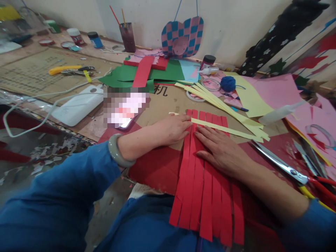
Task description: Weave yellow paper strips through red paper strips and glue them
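Red paper strips (207,182) lie side by side on the work surface, their lower ends hanging toward my lap. Across their upper part runs a yellow paper strip (223,129). My left hand (172,130) rests at the left edge of the red strips, fingers stretched out over the yellow strip, whose left end pokes out above the hand. My right hand (219,148) lies flat on the red strips just below the yellow one, fingers apart. Both palms face down; their undersides are hidden.
Scissors (294,172) lie at the right, near a white glue bottle (280,113). More yellow strips (223,105) fan out behind my hands. A phone (128,110) and a white power bank (78,105) with a cable are at the left. Blue yarn (228,84) sits farther back.
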Tool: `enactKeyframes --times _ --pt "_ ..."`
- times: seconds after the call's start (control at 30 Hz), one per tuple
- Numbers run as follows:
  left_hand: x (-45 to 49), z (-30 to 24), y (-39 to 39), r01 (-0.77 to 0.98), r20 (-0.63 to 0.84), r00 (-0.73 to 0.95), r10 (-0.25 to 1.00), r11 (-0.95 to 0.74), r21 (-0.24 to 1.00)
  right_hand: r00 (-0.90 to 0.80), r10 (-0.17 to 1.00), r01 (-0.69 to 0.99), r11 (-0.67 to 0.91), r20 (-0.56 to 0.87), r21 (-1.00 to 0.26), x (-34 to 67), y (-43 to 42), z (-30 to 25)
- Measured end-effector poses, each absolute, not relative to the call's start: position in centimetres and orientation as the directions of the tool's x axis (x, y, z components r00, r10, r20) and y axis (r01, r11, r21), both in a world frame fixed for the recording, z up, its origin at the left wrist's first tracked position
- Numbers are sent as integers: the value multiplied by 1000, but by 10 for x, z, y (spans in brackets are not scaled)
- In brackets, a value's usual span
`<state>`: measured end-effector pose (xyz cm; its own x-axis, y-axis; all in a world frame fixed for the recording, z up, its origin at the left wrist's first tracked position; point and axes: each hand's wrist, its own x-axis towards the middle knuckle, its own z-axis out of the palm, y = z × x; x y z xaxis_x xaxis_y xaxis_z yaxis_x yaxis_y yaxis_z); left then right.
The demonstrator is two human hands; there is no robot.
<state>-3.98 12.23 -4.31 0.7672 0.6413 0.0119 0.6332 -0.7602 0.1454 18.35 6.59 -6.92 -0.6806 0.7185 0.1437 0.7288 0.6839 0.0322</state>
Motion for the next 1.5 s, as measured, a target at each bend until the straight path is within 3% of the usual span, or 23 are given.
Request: enactKeyframes --times 0.47,0.77,0.9,1.17,1.5 --pt "-41 -41 123 636 -13 766 643 -754 163 -711 682 688 725 171 -33 175 119 -27" --pt "-40 -44 124 621 18 777 629 -771 144 -625 773 771 633 114 -70 157 159 -47" --pt "-40 -43 124 627 8 772 635 -765 150 -632 757 747 652 165 -126 164 162 -50" --pt "-41 -41 122 629 4 771 637 -763 145 -642 745 752 658 181 -44 164 152 -48" --pt "-41 -39 125 632 12 761 648 -746 207 -618 770 767 635 158 -94 165 152 -47"
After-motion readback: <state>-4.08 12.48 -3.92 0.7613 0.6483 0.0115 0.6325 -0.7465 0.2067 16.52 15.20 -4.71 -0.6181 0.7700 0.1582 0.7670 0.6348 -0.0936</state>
